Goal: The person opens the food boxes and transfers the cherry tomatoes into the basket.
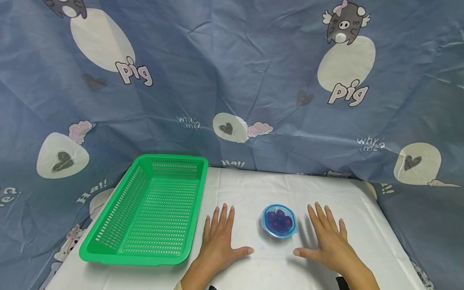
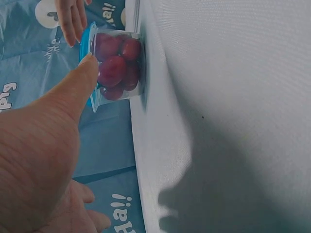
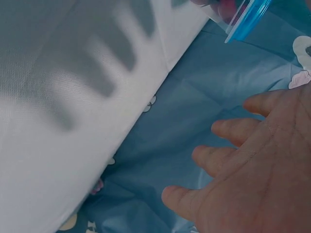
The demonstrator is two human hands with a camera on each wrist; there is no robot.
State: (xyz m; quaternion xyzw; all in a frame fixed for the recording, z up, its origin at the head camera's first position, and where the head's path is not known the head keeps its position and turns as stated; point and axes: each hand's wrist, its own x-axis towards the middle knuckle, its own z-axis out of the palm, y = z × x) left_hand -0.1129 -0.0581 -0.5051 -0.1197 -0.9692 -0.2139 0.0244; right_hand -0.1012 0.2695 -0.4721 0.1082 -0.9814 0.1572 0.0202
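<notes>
A small clear tub with a blue lid (image 1: 279, 220) stands on the white-covered table between my two hands. Round dark red fruits (image 2: 112, 71), grape-like or plum-like, show through its side in the left wrist view. My left hand (image 1: 217, 245) is to the left of the tub, fingers straight and spread, thumb pointing toward it. To the right of the tub my right hand (image 1: 330, 243) hovers with straight, spread fingers, its shadow on the cloth. Neither hand appears to touch the tub. In the right wrist view only a corner of the lid (image 3: 250, 22) shows.
A green perforated plastic basket (image 1: 197, 201) sits on the left of the table, close to my left hand, with nothing inside. A blue cloth with pig prints (image 1: 290, 153) hangs behind the table (image 1: 253, 185) and down around its sides.
</notes>
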